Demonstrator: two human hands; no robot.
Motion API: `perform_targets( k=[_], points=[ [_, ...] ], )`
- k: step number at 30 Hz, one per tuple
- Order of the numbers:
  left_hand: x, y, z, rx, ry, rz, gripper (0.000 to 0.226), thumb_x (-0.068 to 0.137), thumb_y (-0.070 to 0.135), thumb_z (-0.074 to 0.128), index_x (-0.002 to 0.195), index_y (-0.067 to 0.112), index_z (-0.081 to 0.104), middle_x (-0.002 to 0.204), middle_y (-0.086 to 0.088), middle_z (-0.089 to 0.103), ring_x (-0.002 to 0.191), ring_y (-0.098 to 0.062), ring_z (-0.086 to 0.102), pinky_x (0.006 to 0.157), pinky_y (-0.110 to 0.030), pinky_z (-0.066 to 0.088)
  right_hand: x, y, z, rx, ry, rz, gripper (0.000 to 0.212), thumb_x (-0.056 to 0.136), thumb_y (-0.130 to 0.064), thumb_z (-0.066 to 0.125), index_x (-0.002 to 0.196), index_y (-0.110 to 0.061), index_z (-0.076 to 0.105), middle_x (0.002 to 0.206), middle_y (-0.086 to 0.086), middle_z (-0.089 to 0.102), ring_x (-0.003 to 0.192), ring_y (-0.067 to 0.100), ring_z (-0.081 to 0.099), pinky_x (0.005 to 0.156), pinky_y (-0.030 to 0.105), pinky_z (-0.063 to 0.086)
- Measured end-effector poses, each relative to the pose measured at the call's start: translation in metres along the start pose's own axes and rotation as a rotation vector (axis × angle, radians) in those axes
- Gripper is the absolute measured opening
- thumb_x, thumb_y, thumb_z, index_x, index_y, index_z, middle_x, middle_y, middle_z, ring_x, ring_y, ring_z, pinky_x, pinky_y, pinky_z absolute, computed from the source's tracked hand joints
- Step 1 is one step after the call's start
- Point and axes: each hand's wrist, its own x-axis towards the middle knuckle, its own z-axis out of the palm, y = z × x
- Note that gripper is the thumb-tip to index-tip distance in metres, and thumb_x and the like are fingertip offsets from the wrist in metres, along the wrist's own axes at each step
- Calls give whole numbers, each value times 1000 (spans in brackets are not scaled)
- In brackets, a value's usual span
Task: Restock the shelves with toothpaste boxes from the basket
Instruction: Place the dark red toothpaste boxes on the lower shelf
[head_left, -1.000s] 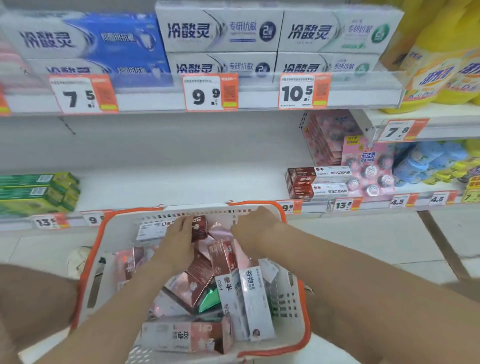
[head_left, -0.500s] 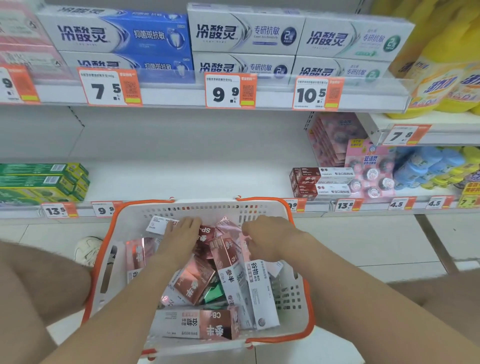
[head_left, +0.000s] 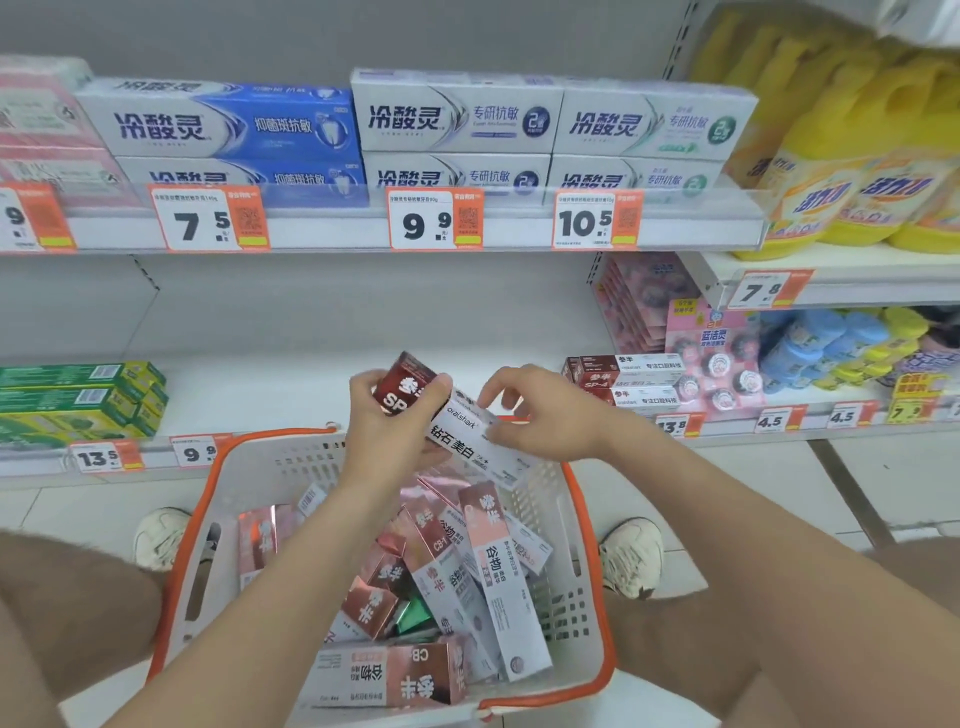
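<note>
Shelf (head_left: 270, 384) behind; over basket (head_left: 218, 470), left hand (head_left: 387, 431) grips, right hand (head_left: 543, 415) pinches toothpaste box (head_left: 462, 439), diagonal, red end up-left.

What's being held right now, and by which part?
A red-and-white toothpaste box: left hand grips its red end, right hand pinches the white part.

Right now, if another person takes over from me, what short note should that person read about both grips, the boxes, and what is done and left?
The left grip holds the dark red end of one red-and-white box above the basket.
The right grip pinches the white part of the same box.
Many pink boxes lie mixed in the basket.
On the shelf, two matching boxes lie at the right, with bare space to their left.
Done: one box is picked out.
Left: set it by the matching two, probably, then shelve the rest.
</note>
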Motion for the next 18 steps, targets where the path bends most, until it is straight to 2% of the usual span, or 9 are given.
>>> perform_targets(
  k=[3,5,7,9,11,12,14,16,18],
  points=[
    [0,-1,10,-165,-59,-219,56,87,37,85,126,16,51,97,-14,80,85,-31,80,84,-48,65,-7,17,-26,-21,-137,68,43,93,-39,75,132,-32,60,121,-4,62,103,15,65,91,33,53],
    [2,-4,24,-186,-92,-258,59,88,37,83,130,10,52,101,-15,80,87,-31,80,87,-47,64,-5,26,-33,-60,-187,76,43,95,-38,72,135,-31,58,113,-5,68,97,16,67,87,34,54],
    [5,-8,40,-146,-94,-250,55,92,39,79,130,11,52,100,-14,80,86,-30,80,87,-46,64,-1,39,-39,-183,-191,59,40,96,-39,70,132,-27,58,103,-8,65,94,19,63,80,33,49],
    [9,-9,57,-78,-94,-222,48,96,40,74,128,12,53,100,-14,80,85,-30,80,87,-45,64,2,58,-47,-306,-225,55,42,96,-43,70,130,-26,54,103,-8,61,98,22,59,82,36,47],
    [17,-12,76,28,-119,-192,43,99,40,69,127,10,56,102,-12,79,85,-27,80,88,-42,64,2,81,-56,-409,-272,90,46,99,-45,67,135,-26,46,114,1,61,103,27,58,89,42,49],
    [22,-13,87,98,-140,-175,41,100,39,68,125,9,58,103,-10,79,86,-25,80,88,-41,64,2,94,-61,-449,-280,114,47,101,-44,65,138,-26,42,113,5,60,101,29,58,88,43,49],
    [30,-15,111,264,-181,-126,38,97,44,69,117,12,62,103,-7,77,89,-24,79,89,-42,63,2,122,-73,-503,-266,152,48,104,-35,61,144,-26,36,94,3,54,91,31,57,79,42,49],
    [39,-17,137,426,-245,-75,52,88,56,69,104,7,69,99,-9,79,91,-27,78,92,-48,62,4,151,-84,-531,-214,176,51,105,-26,60,147,-26,33,87,2,46,88,34,59,76,44,53],
    [53,-25,162,528,-299,-44,62,79,62,67,97,2,71,96,-12,80,92,-31,77,92,-53,61,9,179,-91,-524,-153,203,54,103,-19,62,147,-27,33,100,8,52,93,36,62,81,49,56]
  ],
)
